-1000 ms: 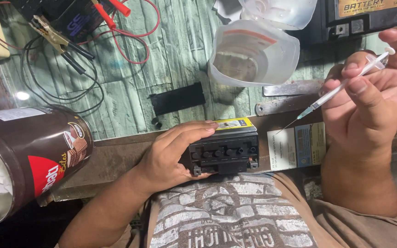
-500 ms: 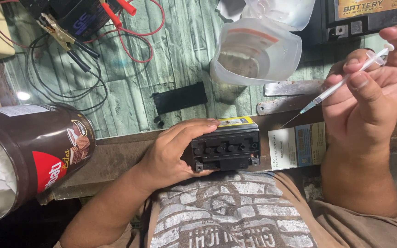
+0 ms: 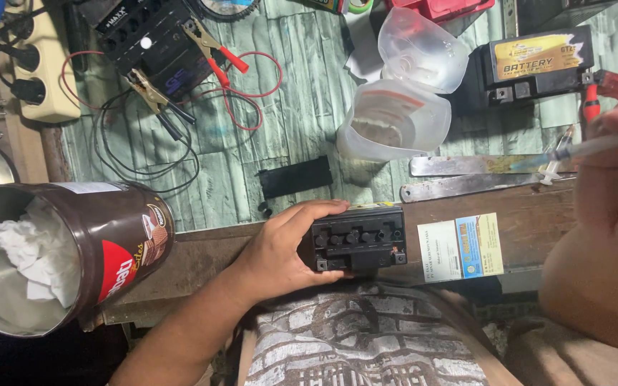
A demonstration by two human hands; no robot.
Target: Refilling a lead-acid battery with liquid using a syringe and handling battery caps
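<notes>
My left hand (image 3: 280, 246) grips a small black battery (image 3: 357, 239) with a row of open cell holes on top, steadying it at the near edge of the brown wooden bench (image 3: 202, 257). My right hand (image 3: 613, 179) is raised close to the camera at the right edge, pinching a clear syringe (image 3: 563, 151) whose needle points left toward a clear plastic jug (image 3: 393, 121) lying on its side.
A brown tin can (image 3: 59, 254) stuffed with white tissue stands at the left. Clamp leads with red and black wires (image 3: 202, 78) lie at the back by a dark battery (image 3: 144, 36). Another battery (image 3: 538, 61), two metal strips (image 3: 481, 175) and a black lid (image 3: 296, 176) lie nearby.
My right hand with the syringe has risen and drawn back to the right, away from the small battery. The view has shifted; my left hand stays on the battery.
</notes>
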